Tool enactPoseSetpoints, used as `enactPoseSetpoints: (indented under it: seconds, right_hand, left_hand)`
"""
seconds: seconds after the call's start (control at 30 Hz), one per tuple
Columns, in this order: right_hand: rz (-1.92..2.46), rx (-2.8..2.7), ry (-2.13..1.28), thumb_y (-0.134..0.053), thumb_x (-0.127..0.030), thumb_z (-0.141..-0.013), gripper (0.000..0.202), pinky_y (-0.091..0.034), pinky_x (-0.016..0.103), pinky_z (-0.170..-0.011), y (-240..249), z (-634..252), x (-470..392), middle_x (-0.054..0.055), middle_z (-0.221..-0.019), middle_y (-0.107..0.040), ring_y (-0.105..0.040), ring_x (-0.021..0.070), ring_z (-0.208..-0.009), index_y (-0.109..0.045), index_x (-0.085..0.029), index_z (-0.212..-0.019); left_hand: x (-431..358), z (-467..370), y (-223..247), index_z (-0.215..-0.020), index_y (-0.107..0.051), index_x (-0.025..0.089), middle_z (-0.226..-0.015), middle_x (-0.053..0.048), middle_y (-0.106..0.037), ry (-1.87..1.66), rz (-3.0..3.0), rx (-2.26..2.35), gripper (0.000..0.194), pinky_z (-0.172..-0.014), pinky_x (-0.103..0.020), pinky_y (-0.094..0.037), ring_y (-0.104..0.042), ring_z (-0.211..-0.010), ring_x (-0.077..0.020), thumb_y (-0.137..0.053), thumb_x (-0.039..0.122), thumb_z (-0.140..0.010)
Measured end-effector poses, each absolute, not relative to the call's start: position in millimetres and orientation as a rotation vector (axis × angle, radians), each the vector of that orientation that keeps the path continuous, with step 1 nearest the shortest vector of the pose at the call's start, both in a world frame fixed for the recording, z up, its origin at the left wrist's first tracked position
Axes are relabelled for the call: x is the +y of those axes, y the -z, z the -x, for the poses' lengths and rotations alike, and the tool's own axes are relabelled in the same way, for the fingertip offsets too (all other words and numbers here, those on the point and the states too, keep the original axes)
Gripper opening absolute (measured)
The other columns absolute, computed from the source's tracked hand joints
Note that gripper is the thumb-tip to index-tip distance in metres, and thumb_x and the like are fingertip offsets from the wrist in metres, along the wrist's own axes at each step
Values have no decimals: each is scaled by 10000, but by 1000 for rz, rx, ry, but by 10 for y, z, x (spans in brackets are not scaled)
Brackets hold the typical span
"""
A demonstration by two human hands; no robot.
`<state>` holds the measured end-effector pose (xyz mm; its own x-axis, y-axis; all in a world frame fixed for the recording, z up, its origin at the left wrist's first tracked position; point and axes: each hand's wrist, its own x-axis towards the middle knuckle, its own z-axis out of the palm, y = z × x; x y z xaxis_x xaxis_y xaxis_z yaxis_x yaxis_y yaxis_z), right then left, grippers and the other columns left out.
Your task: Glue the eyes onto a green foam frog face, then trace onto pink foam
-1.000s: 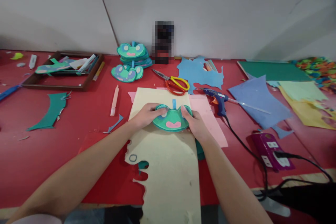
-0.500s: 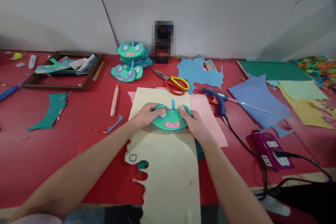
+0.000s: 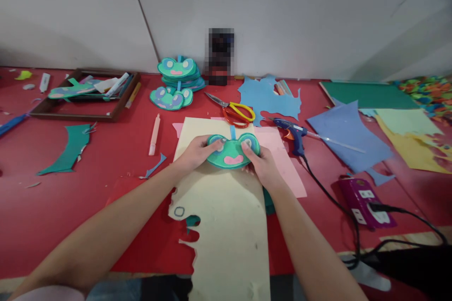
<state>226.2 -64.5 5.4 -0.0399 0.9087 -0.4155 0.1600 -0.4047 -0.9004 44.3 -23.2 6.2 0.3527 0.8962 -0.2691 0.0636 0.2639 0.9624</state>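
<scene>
A green felt frog face [image 3: 231, 149] with blue-and-white eyes, a pink mouth and a blue tab on top is held between both hands. My left hand [image 3: 195, 153] grips its left side, thumb over that eye. On the other side my right hand [image 3: 261, 163] pinches it, thumb pressed near the right eye and fingers behind. Beneath lies a cream felt sheet [image 3: 226, 225] with a ragged left edge, reaching past the table's front edge. Just beyond the frog face are scissors [image 3: 235, 110] with one red and one yellow handle.
More frog faces [image 3: 177, 75] are stacked by the wall. A blue glue gun [image 3: 294, 134] lies to the right, its cord near a purple power strip [image 3: 365, 202]. A brown frame [image 3: 115, 113], a pink marker [image 3: 154, 135] and felt scraps [image 3: 68, 150] lie left.
The frog face has risen slightly and tilted, so its lower edge sits higher. Both hands keep hold of it, and the right eye shows more.
</scene>
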Motion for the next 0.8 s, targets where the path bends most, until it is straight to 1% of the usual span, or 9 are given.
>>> enactPoseSetpoints:
  seconds: [0.17,0.33,0.5,0.7,0.8]
  right_hand:
    - [1633,-1162,-1380,-410,-679,-675,626,-279,131,-375,-42,-2257,-635,51,-511,-447,-388,38,-399,-432,-53,-655]
    - [1656,-1175,-1372,-406,-681,-674,624,-275,127,-369,-52,-2249,-641,47,-511,-447,-381,33,-395,-428,-58,-657]
    - [1636,-1129,-1377,-410,-685,-671,620,-266,138,-347,-38,-2254,-646,36,-490,-431,-370,39,-371,-392,-66,-645]
    - [1561,-1002,-1456,-459,-663,-656,587,-249,154,-329,-27,-2247,-654,16,-482,-418,-361,54,-359,-396,-82,-715]
    - [1545,-1016,-1436,-461,-651,-663,579,-264,150,-346,-19,-2244,-667,19,-498,-412,-375,50,-387,-379,-78,-696]
  left_hand:
    - [-249,-469,-133,-830,-562,94,-806,-9,-553,-735,-1345,1132,460,-620,-70,-406,-474,-697,-35,-616,516,-655]
    - [-245,-485,-157,-827,-552,103,-790,-5,-555,-703,-1402,1184,442,-598,-70,-394,-478,-677,-33,-551,529,-706]
    - [-241,-487,-141,-823,-553,110,-811,2,-562,-675,-1447,1139,406,-634,-68,-399,-482,-710,-31,-517,506,-742]
    - [-244,-474,-146,-837,-557,101,-841,-10,-558,-640,-1436,1078,412,-674,-84,-406,-485,-742,-42,-514,500,-743]
    - [-234,-465,-151,-819,-560,98,-836,-11,-557,-631,-1400,1068,410,-664,-81,-401,-480,-727,-39,-535,497,-728]
